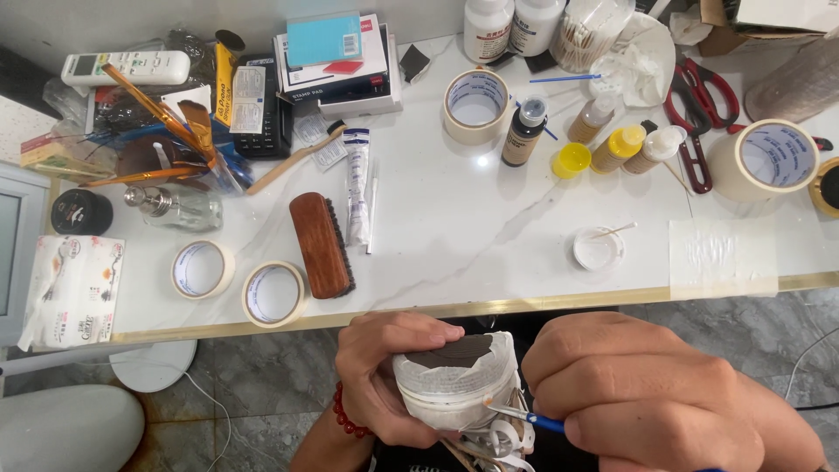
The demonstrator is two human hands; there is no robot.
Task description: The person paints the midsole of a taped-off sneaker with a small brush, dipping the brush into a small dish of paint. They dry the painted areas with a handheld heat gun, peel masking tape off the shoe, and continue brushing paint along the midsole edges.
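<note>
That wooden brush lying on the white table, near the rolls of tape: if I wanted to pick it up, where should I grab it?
Probably by its brown wooden back, from above. The wooden brush lies lengthwise, pointing away from the table edge, its bristles showing along the right side. Close your fingers across the narrow width at mid-length; the nearest tape roll crowds the near end.

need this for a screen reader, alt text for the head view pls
Two bare hands work below a white marble table: the left hand grips a tape-wrapped shoe, the right hand touches a fine brush to it. Tape rolls, bottles and a wooden brush crowd the table.
</note>
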